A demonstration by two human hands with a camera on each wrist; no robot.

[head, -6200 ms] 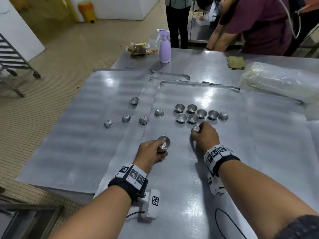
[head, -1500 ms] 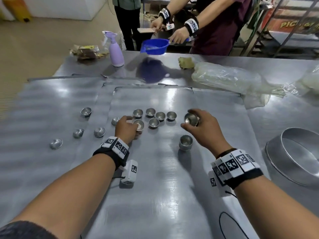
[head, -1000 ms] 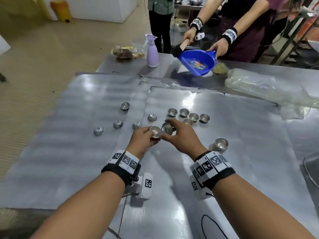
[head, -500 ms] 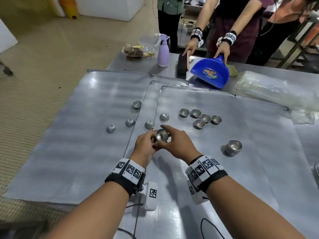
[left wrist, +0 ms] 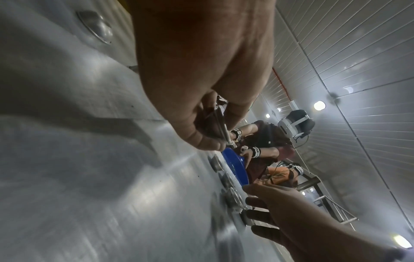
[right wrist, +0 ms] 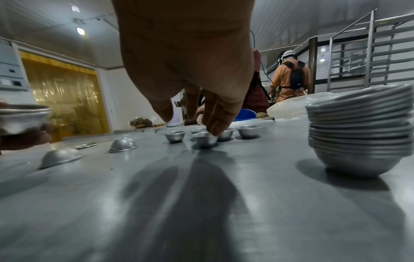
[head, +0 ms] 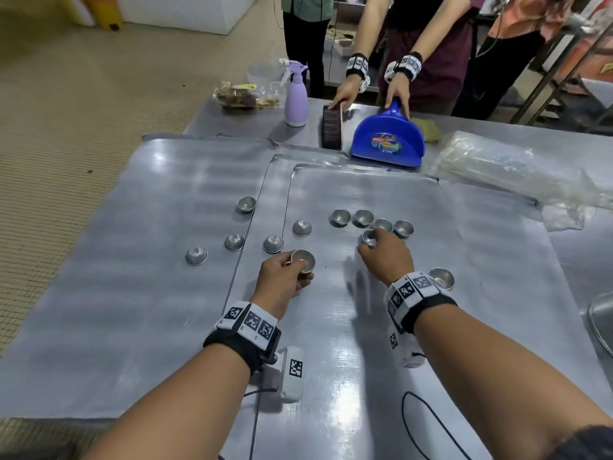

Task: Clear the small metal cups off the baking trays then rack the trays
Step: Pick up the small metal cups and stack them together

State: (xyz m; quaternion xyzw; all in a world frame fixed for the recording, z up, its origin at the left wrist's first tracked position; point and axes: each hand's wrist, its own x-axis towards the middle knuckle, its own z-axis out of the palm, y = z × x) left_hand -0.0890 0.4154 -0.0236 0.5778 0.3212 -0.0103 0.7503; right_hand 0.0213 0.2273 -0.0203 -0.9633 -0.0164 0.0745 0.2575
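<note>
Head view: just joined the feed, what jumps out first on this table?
The blue dustpan at the table's far edge stands out most, another person's hand on its handle, beside a brush and a lilac spray bottle. Nearer, small metal cups dot the overlapping baking trays, some upturned. The left hand holds a stack of cups; the right hand reaches a loose cup.

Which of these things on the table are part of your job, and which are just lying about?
Job: small metal cups, stacked cups, baking trays, left hand, right hand.
Lying about: spray bottle, brush, blue dustpan, plastic bag.
</note>
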